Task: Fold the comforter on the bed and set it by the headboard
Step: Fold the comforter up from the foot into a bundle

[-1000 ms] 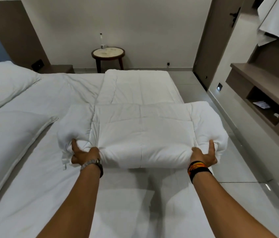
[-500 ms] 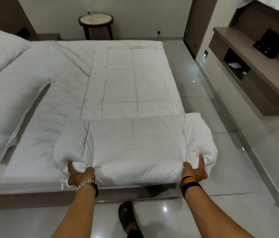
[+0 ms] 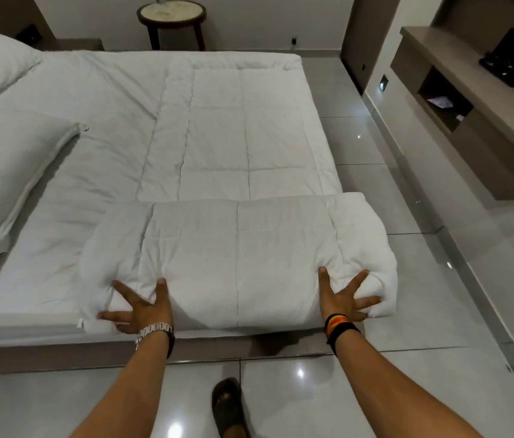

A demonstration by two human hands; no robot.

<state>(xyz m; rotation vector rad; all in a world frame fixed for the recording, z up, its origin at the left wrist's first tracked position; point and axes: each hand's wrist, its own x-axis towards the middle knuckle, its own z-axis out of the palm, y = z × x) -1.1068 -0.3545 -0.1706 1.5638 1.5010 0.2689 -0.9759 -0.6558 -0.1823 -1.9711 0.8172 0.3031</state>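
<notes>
The white quilted comforter lies on the bed, its near part folded over into a thick pad at the bed's near edge, the rest spread flat toward the far side. My left hand rests flat on the pad's near left corner with fingers spread. At the near right corner, which overhangs the bed's side, my right hand presses with splayed fingers. Neither hand grips the fabric. The headboard is at the far left, behind the pillows.
Two white pillows lie at the left. A round side table stands against the far wall. A wall shelf unit runs along the right, across a strip of grey tiled floor. My sandalled foot is below.
Both hands have let go of the folded comforter's near corners and now lie open on top of it. The folded pad has come down onto the bed's near edge as my view stepped back.
</notes>
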